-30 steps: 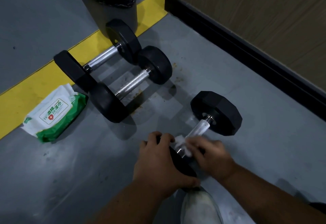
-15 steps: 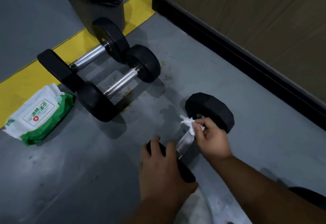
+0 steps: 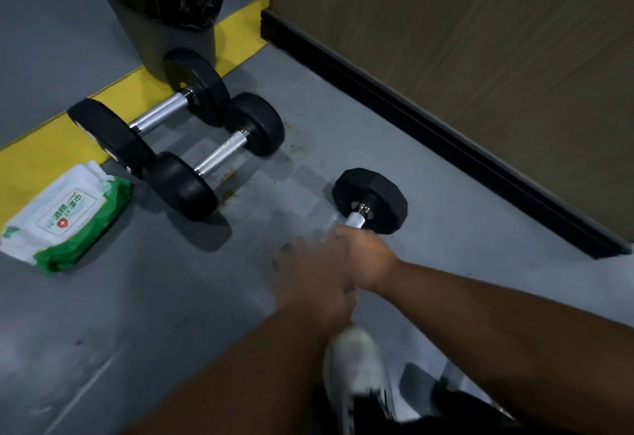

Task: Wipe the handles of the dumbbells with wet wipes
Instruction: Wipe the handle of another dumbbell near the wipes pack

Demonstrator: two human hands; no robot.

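While we are crouching over the grey floor, our right hand is sitting low of centre in the frame, its fingers curling round the handle of the nearest dumbbell. Only a short white-covered stretch of that handle is showing between our knuckles and the black hexagonal head; whether a wipe is under our fingers we cannot tell. Our left hand is lying just left of the right one, overlapping it, and it is badly blurred, so we cannot tell how its fingers are lying or whether they are holding anything. Two more dumbbells are resting side by side in the upper left, the nearer one touching the farther one, which is lying partly on the yellow stripe against a dark bin. At the left edge a green and white wipes pack is lying flat. Our white shoe is showing at the bottom.
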